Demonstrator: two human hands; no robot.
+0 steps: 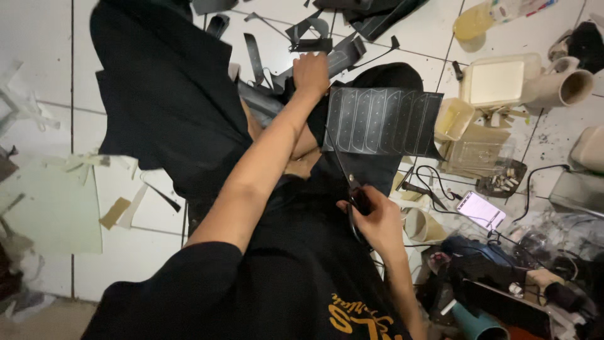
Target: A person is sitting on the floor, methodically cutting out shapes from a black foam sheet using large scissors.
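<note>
White floor tiles (pixel 44 63) lay littered with dark strips (pixel 255 56) and offcuts. Across the person's lap rested a black sheet (pixel 384 121) marked with rows of traced outlines. Reaching forward, the left hand (pixel 311 73) was closed over the sheet's far corner. Nearer the body, the right hand (pixel 376 218) gripped black scissors (pixel 350 182), blades pointing up along the sheet's near edge. Beside the knee lay a lit phone (pixel 480 210).

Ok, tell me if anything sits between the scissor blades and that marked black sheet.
Nothing visible does. The right hand holds the scissors, whose blades reach up to the left edge of the marked black sheet. The left hand grips the sheet's upper left corner, beyond the blade tips.
</note>
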